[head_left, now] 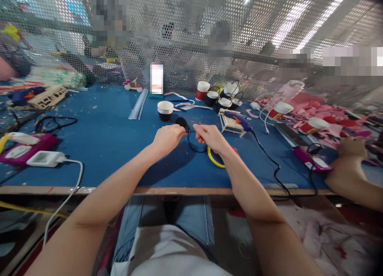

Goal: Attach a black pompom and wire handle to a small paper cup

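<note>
Near the middle of the blue table, my left hand pinches a thin black cord. My right hand is closed on the same cord a little to the right, and the cord hangs in a loop between the hands. A small round black piece shows just beyond my left fingertips. Under my right wrist lies a yellow ring, partly hidden. Beyond my left hand stands a black and white paper cup.
Several cups with black cord handles stand at the back. A glue gun rests on a wooden rack to the right. Power strips lie at both sides. Another person's hand is at the far right, near pink scraps.
</note>
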Tool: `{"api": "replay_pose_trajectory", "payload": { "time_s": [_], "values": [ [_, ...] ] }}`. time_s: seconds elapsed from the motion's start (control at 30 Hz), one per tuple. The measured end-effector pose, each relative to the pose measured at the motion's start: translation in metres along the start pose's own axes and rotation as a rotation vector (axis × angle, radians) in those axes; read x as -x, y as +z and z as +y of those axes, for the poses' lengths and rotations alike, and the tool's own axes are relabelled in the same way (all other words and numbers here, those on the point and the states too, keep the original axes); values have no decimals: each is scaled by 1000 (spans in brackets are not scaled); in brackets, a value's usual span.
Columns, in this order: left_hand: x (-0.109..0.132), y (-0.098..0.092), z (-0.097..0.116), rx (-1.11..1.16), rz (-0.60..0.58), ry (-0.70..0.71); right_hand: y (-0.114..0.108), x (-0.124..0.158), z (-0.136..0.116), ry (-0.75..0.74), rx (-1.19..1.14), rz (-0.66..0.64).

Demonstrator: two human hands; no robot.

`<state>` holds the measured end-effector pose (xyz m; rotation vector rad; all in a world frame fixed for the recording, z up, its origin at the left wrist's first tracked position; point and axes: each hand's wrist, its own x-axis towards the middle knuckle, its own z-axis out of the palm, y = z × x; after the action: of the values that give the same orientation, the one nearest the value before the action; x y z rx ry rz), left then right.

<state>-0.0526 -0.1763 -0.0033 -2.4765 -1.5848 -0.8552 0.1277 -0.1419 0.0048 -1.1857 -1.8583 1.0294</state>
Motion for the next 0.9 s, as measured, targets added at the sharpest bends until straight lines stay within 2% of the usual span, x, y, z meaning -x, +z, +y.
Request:
{"api": "replay_pose_trajectory", "payload": {
  "time_s": [0.1,0.27,0.43,0.57,0.7,0.83,0.9],
  "values": [
    [0,-1,1,-7,-33,-21,1,1,-1,-43,-1,-15],
    [-2,-3,-1,44,-61,-61,-2,1,-3,-139,-9,36],
    [-3,-2,-3,106,-36,-47,-5,-1,-3,-31,-115,94],
    [-1,-1,-1,73,-17,-35,-3,-1,-1,34,-6,61],
    [-1,-2,0,44,-73,-58,-2,-1,0,-37,48,27],
    [-2,-6,-2,62,-130,-94,-5,-3,2,-149,39,102],
    [-3,-7,-3,113,-120,-92,-7,-4,3,-174,-51,123]
  ]
}}
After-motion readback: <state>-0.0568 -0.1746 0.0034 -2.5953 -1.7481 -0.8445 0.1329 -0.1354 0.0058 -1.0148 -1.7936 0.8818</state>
